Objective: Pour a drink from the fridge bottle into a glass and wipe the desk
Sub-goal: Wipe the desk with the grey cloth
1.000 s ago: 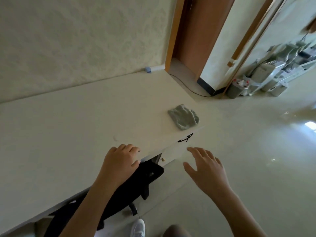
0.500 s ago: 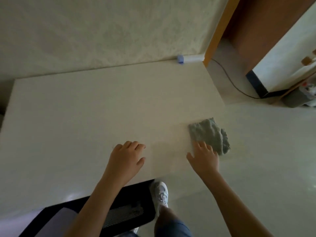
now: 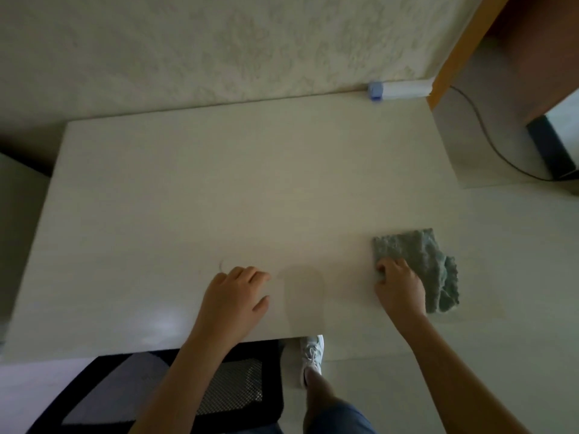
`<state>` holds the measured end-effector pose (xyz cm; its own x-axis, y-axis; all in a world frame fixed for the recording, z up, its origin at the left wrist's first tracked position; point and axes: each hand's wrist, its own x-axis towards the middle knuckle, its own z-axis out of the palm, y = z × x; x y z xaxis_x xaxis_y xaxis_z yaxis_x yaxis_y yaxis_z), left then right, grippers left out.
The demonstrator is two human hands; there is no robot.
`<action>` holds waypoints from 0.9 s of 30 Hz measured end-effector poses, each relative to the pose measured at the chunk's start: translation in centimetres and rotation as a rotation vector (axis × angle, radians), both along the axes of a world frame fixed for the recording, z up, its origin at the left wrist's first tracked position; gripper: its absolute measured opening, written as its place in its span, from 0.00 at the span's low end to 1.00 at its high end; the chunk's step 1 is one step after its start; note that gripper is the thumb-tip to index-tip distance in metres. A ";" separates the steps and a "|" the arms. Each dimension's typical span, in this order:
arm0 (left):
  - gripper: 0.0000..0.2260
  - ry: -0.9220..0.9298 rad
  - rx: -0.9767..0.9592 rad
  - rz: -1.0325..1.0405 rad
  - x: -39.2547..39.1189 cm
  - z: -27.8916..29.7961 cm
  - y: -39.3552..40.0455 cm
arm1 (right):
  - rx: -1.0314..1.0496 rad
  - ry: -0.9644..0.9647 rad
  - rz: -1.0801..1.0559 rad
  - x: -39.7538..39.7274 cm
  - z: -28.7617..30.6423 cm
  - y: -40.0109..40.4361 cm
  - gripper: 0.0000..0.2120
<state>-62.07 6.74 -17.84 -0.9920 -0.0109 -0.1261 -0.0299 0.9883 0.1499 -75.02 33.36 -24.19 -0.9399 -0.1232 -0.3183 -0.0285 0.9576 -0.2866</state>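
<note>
A grey-green cloth (image 3: 416,255) lies crumpled at the near right corner of the white desk (image 3: 219,183), with part of it hanging over the right edge. My right hand (image 3: 399,286) sits on the cloth's near left part, its fingers curled into the fabric. My left hand (image 3: 233,299) rests palm down on the desk near the front edge, holding nothing. A faint ring mark shows on the desk just beyond the left hand. No bottle or glass is in view.
A black mesh chair (image 3: 175,389) stands under the desk's front edge beside my foot in a white shoe (image 3: 311,352). A white power strip (image 3: 398,89) lies at the desk's back right, and its cable (image 3: 488,142) runs across the floor by the wooden door frame (image 3: 463,42).
My right hand has moved from the air beside the desk onto the cloth and curled its fingers into it. The view swung to look straight down on the desk. My left hand stayed put.
</note>
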 end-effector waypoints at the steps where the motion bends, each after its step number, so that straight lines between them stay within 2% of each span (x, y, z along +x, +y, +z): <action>1: 0.15 -0.002 -0.003 0.021 0.4 0.0 -0.6 | -0.055 0.015 -0.006 -0.1 0.3 -0.3 0.12; 5: 0.14 -0.001 0.016 0.124 2.5 -0.1 -3.5 | -0.318 0.095 -0.003 0.8 2.4 -4.9 0.11; 10: 0.13 0.004 0.038 0.219 5.7 0.0 -7.8 | -0.565 0.087 0.132 3.6 3.6 -14.2 0.13; 13: 0.13 0.001 0.049 0.225 7.5 -0.4 -11.1 | -0.619 0.059 0.173 6.0 3.0 -19.7 0.13; 15: 0.13 0.000 0.052 0.217 8.6 -0.9 -13.4 | -0.618 -0.029 0.182 7.6 2.4 -22.6 0.12; 18: 0.15 -0.014 0.036 0.188 10.0 -2.1 -16.3 | -0.517 -0.130 0.223 9.6 0.7 -24.9 0.10; 22: 0.19 0.000 0.051 0.156 10.6 -3.7 -19.0 | -0.268 0.181 0.328 9.9 -2.1 -25.2 0.21; 24: 0.22 0.015 0.062 0.154 10.6 -4.5 -20.0 | -0.073 0.201 0.335 9.2 -3.5 -25.1 0.26; 27: 0.28 -0.017 0.056 0.166 10.9 -5.9 -21.3 | 0.126 0.134 0.315 9.1 -5.4 -25.8 0.29</action>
<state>-51.18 -14.52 -23.75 -0.9748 -0.1667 -0.1484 -0.1950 0.9596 0.2030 -65.95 7.59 -29.56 -0.8967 -0.3806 -0.2260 -0.3567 0.9236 -0.1401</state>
